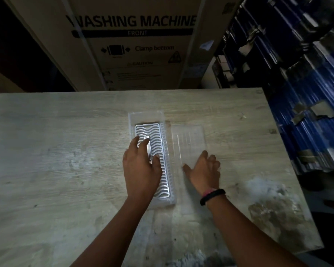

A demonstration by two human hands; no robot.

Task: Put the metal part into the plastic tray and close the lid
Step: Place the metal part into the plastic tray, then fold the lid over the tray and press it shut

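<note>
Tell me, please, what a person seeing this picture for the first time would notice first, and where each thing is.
The eye goes first to the bright metal part with wavy grooves, lying in the clear plastic tray at the table's middle, with the left hand on it. Just right of it, the right hand rests on the open clear lid. Behind the table stands a big cardboard box printed WASHING MACHINE.

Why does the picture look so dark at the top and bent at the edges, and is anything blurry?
Head view: light falls mainly on the table, while the cardboard box behind sits in dimness; the wide lens bows the table edge; the metal part glares bright in the plastic tray; the clear lid is faint; the right hand and blue stacks look smeared.
</note>
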